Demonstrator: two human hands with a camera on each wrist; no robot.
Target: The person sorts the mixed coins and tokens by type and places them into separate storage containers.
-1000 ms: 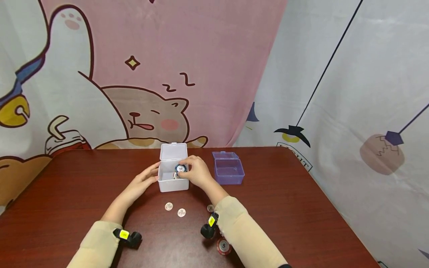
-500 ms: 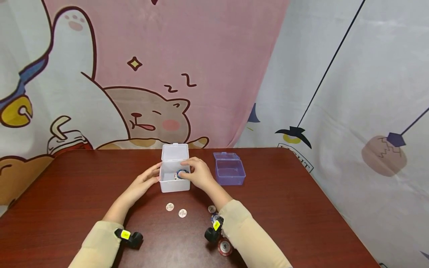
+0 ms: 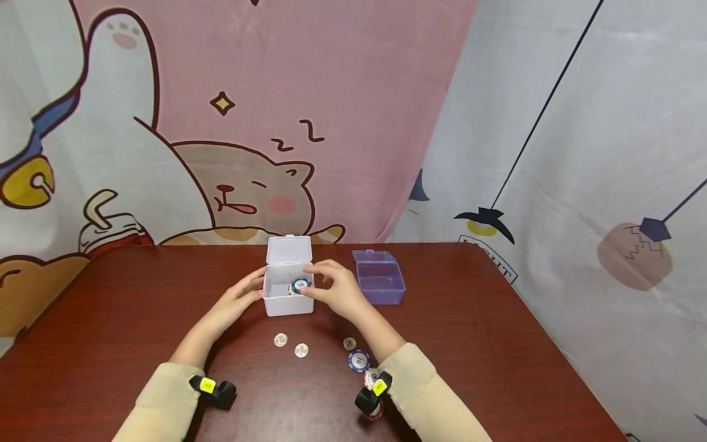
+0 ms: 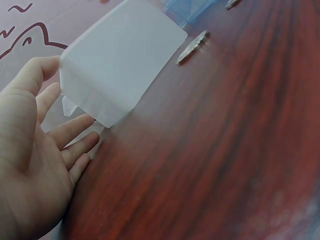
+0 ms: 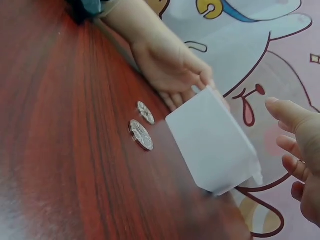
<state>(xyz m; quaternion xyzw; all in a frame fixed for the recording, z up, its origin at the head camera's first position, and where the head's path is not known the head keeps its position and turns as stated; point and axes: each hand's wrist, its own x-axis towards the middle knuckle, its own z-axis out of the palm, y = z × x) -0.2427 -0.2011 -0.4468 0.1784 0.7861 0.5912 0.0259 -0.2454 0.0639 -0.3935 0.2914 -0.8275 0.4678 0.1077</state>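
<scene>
A white plastic box (image 3: 289, 307) stands on the table with its lid tipped back. Inside lies a dark blue poker chip (image 3: 301, 285) on top of at least one paler chip. My left hand (image 3: 239, 299) touches the box's left side with relaxed fingers; the left wrist view has the thumb near the rim and the other fingers spread along the wall. Over the box's right rim is my right hand (image 3: 341, 291), thumb and fingers apart and nothing between them. In the right wrist view this right hand (image 5: 302, 150) is beside the box, empty.
A see-through purple box (image 3: 381, 294), lid raised, stands to the right. Silver coins (image 3: 280, 339) lie in front of the white box, with another coin (image 3: 350, 344) farther right. Near the right wrist are a blue chip (image 3: 359, 361), a white chip (image 3: 372, 376) and a partly hidden red chip (image 3: 375, 414).
The right hand has lowered the dark blue chip into the white box and let go. It has drawn back rightward, uncovering the blue and white chips on the table. The left hand stays put.
</scene>
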